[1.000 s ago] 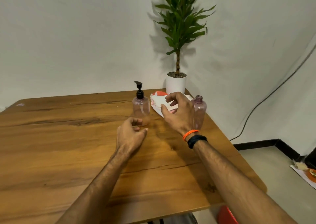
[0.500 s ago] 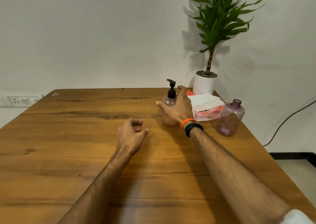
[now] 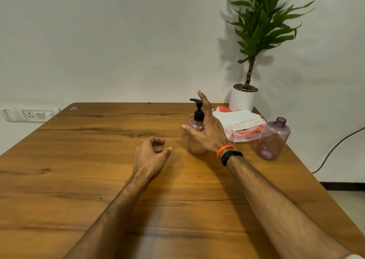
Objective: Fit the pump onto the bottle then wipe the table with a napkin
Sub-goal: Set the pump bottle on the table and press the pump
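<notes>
Pinkish plastic, the pump bottle (image 3: 196, 138) stood near the desk's (image 3: 98, 160) far right corner; the right hand (image 3: 207, 132), fingers spread, should wrap it low and steady; the left hand (image 3: 150, 156) lay loosely curled, empty.

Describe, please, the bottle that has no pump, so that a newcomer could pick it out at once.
Start at the potted plant in the far right corner of the wooden table. In front of it lies a stack of napkins, and just right of that, near the table's edge, stands the open bottle. Unlike the pump bottle by the right hand, it is purple-tinted and has a bare neck.
</notes>
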Demonstrator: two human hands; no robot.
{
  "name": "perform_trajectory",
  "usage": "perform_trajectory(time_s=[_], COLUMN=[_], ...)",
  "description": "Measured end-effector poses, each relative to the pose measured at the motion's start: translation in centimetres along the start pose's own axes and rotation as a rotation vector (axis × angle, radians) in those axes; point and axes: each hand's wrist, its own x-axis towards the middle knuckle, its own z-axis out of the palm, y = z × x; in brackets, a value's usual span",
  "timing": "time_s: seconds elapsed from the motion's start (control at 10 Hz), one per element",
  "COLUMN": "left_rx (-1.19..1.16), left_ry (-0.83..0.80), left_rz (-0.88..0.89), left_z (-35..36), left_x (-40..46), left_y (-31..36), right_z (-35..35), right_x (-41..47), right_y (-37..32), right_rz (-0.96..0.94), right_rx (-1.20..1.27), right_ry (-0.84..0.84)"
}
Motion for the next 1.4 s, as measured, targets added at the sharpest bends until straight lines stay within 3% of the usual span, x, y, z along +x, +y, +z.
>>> perform_trajectory(time_s=[0.2, 0.4, 0.5, 0.9, 1.4], left_rx=[-0.003, 0.046, 0.134, 0.494, 0.555], left_ry=[0.033, 0.038, 0.027, 0.012, 0.06], left_rz=[-0.016, 0.008, 0.045, 0.264, 0.291], left_z=[-2.3, -4.2, -4.8, -4.5, -4.2], left_x=[0.1, 0.1, 0.4, 0.5, 0.9], left_y=[-0.9, -2.4, -3.1, -5.1, -5.7], right_z=[-0.5, -0.4, -0.7, -1.4, -1.5], right_x=[-0.8, -1.0, -1.1, -0.9, -1.1], right_y=[-0.9, -1.8, -1.6, -1.3, -2.4], right_rz=[-0.044, -0.152, -0.052, -0.223, -0.264], right_rx=[0.047, 0.058, 0.193, 0.046, -0.04], right_ry=[-0.095, -0.054, -0.12, -0.405, -0.451])
